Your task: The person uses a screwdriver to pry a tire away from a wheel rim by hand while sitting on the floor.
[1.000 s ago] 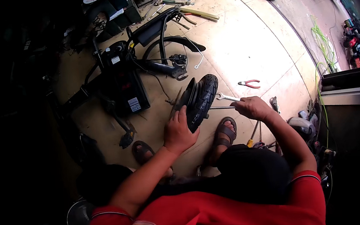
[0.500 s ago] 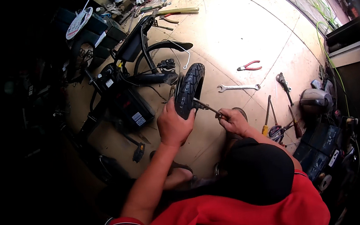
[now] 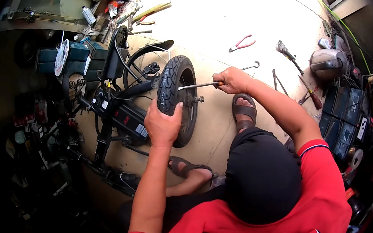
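Observation:
A small wheel with a black treaded tyre (image 3: 165, 96) stands upright in front of me, beside a folded-down black bike frame (image 3: 122, 98). My left hand (image 3: 164, 124) grips the tyre's near left part, thumb on the sidewall and fingers round the tread. In my right hand (image 3: 232, 80) is a screwdriver (image 3: 199, 85), its handle mostly hidden by the closed fist. The metal shaft points left, and its tip meets the tyre near the tread edge. A threaded axle (image 3: 199, 99) sticks out of the hub on the right side.
Pliers with red handles (image 3: 242, 43), a partly hidden wrench (image 3: 253, 66) and a screwdriver (image 3: 314, 97) lie on the floor to the right. Dark batteries (image 3: 343, 109) stand far right. A yellow-handled hammer (image 3: 151, 10) and clutter lie at the back left. My sandalled foot (image 3: 244, 110) is near the wheel.
The view has shifted. The wheel now shows more of its right side and hub. My right hand has risen, so the screwdriver lies almost level; my left hand still grips the tyre.

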